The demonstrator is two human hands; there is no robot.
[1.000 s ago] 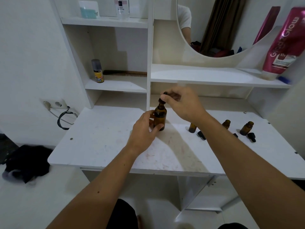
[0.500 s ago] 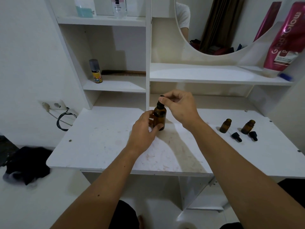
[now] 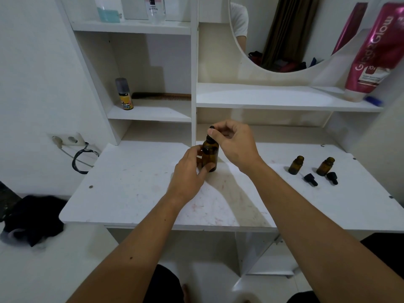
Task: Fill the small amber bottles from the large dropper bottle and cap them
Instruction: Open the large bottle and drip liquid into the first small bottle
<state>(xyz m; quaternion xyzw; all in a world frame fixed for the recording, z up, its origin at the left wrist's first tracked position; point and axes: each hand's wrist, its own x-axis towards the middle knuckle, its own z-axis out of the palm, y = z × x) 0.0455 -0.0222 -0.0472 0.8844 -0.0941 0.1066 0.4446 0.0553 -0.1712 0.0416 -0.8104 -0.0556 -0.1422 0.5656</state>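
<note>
The large dropper bottle (image 3: 210,155) stands upright on the white desk (image 3: 135,189), near its back edge and about midway along it. The left hand (image 3: 189,171) has its grip clamped round the bottle's lower body, thumb across the front and fingers behind. The right hand (image 3: 235,142) comes down from above, thumb and forefinger pinched together on the black dropper cap (image 3: 211,134) at the neck. Well to the right, 2 small amber bottles (image 3: 296,164) stand open and just beside each other, and 2 black caps (image 3: 310,179) lie on the desk in front of them. From here the big bottle looks like glass: stiff, smooth, light enough for 1 hand, but likely to crack if knocked over on that hard top. The waist is the sensible place to hold it, as the left hand does. The rubber bulb on top is soft and would squash, so I would turn the cap by its firmer collar under the bulb. The little bottles look tippy and will want steadying at the body while they are filled.
</note>
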